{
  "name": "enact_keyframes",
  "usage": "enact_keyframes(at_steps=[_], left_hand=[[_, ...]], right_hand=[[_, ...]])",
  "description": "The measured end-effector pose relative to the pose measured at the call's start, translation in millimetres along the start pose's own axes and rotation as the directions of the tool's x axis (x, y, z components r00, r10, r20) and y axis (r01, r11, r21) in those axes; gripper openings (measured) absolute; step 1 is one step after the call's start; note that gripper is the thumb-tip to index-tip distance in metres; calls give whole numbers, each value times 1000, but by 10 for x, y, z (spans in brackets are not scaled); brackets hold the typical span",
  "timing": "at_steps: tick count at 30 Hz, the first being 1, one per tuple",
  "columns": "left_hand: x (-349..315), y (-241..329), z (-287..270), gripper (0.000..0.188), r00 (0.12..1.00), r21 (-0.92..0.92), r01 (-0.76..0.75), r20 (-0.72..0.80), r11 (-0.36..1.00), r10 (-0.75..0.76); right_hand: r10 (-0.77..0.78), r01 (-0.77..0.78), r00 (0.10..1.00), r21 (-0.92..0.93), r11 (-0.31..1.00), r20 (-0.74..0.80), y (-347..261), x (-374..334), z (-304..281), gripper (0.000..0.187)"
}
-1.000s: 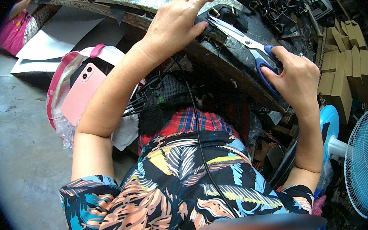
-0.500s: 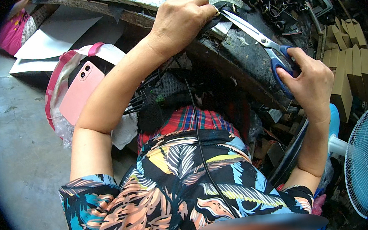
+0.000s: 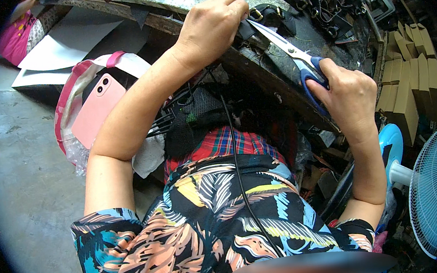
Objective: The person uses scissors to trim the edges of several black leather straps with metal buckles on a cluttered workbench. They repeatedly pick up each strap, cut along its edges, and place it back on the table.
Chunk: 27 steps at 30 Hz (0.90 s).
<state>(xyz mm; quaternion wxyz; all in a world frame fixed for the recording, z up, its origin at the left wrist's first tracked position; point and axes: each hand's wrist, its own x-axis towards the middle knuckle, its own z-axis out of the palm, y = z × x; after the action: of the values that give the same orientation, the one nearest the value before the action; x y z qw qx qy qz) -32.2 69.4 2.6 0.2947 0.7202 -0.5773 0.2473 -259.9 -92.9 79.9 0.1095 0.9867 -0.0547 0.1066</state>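
My right hand (image 3: 348, 95) is closed round the blue handles of a pair of scissors (image 3: 290, 51). The blades look nearly together and point up and left, their tips close beside my left fingers. My left hand (image 3: 213, 24) is pinched over the workbench edge on a black strap piece (image 3: 244, 31), mostly hidden beneath the fingers. Just right of that hand, black straps with brass-coloured buckles (image 3: 270, 13) lie on the bench.
The dark workbench (image 3: 322, 66) carries a pile of black buckled straps (image 3: 322, 8) at its far right. Brown cardboard boxes (image 3: 408, 86) and a blue-white fan (image 3: 434, 189) stand right. Left are a pink-trimmed bag (image 3: 63, 109), a pink phone (image 3: 97, 111) and white sheets (image 3: 68, 45). A black cable (image 3: 237, 171) crosses my lap.
The scissors and my right hand have moved left and slightly down. My left hand has shifted a little left, and the buckled straps beside it are now in plainer view.
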Motion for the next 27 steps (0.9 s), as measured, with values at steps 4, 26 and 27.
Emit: enact_keyframes(at_steps=[4, 26, 27], left_hand=[[9, -11, 13, 9, 999, -3, 18, -52, 1000, -18], [-46, 74, -61, 15, 999, -43, 31, 14, 999, -31], [-40, 73, -66, 15, 1000, -51, 19, 13, 999, -18]], right_hand=[[76, -79, 996, 61, 995, 57, 27, 30, -54, 32], [-12, 15, 983, -13, 1000, 181, -92, 366, -466, 31], [-20, 23, 984, -14, 1000, 177, -89, 370, -473, 30]])
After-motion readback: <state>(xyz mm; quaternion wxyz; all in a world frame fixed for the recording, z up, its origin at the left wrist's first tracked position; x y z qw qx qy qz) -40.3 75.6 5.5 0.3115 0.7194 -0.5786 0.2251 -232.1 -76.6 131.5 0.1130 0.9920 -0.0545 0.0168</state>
